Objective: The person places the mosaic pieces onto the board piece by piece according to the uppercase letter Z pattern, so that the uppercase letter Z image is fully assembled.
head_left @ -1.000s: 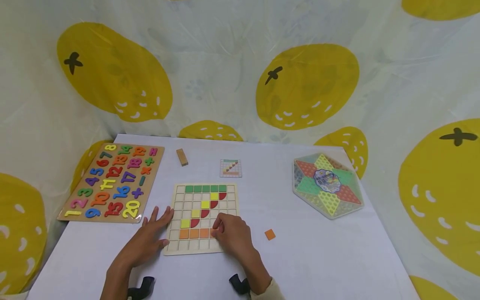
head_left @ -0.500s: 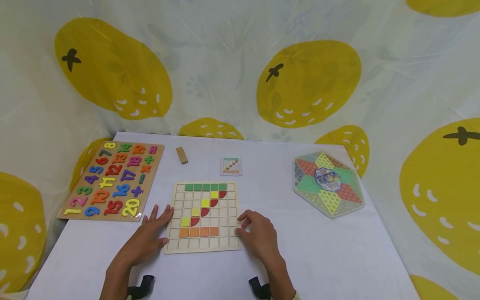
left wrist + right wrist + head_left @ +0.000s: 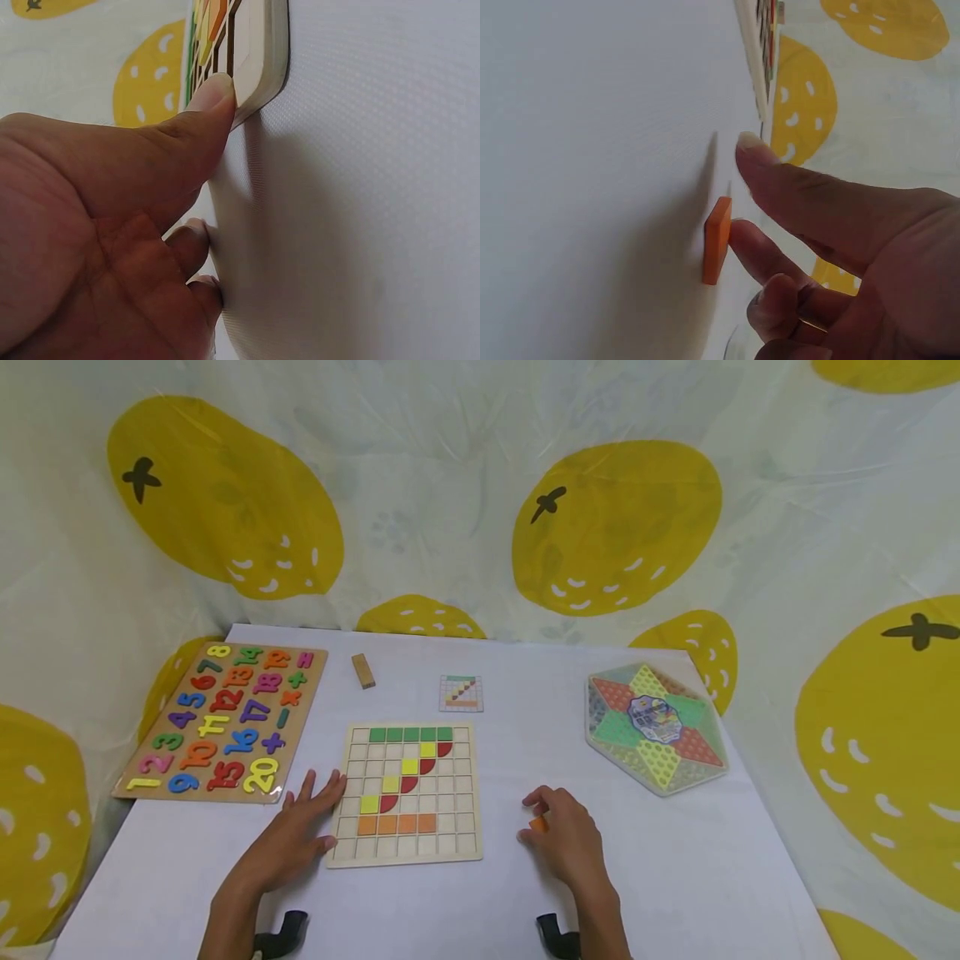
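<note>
A square wooden grid board [image 3: 459,845] lies mid-table with a green row, a diagonal of yellow squares and red quarter-rounds, and an orange row [image 3: 387,825]. My left hand [image 3: 288,835] rests along its left edge, fingers spread. In the left wrist view the thumb [image 3: 214,94] touches the board's near corner. Right of the board, my right hand [image 3: 566,837] is over a loose orange square tile [image 3: 537,825]. The right wrist view has that tile [image 3: 717,241] on the tabletop, the index fingertip right at it and the thumb [image 3: 761,157] apart from it.
A small pattern card [image 3: 461,693] and a wooden block [image 3: 363,671] lie behind the board. At the left is a number puzzle [image 3: 300,747]; a hexagonal star-patterned game board [image 3: 654,727] lies at the right. A fruit-print cloth [image 3: 435,527] hangs behind the table.
My right hand has left the orange row on the board and moved right to the loose orange tile. The left hand has stayed at the board's edge.
</note>
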A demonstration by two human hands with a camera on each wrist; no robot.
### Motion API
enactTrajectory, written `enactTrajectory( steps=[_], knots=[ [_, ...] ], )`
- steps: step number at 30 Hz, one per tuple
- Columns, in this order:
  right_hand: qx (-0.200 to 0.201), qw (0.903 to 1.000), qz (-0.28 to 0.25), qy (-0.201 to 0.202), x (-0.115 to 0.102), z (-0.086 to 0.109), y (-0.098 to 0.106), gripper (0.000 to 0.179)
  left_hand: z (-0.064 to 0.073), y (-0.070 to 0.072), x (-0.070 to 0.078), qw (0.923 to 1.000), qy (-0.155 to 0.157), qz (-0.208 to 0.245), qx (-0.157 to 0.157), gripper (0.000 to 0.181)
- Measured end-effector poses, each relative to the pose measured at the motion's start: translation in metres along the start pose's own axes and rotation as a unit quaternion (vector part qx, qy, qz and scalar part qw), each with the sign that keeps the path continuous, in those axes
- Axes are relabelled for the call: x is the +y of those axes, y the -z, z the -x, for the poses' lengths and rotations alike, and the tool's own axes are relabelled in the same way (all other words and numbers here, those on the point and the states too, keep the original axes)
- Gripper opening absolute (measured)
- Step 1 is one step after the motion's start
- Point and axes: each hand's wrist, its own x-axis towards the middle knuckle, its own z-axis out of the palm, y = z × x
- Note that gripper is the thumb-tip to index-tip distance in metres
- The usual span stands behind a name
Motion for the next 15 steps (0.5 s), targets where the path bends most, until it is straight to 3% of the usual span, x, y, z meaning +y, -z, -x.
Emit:
enactTrajectory(
  steps=[7,15],
  knots=[
    [-0.023,0.9995,0.019,-0.005,0.007,0.000,-0.003,0.034,-0.001,0.000,0.000,0.9999,0.006,0.009,-0.007,0.094],
    [-0.048,0.9973,0.052,-0.019,0.018,0.003,0.011,0.034,-0.001,0.000,-0.001,0.9999,0.006,0.007,-0.006,0.095]
  ],
)
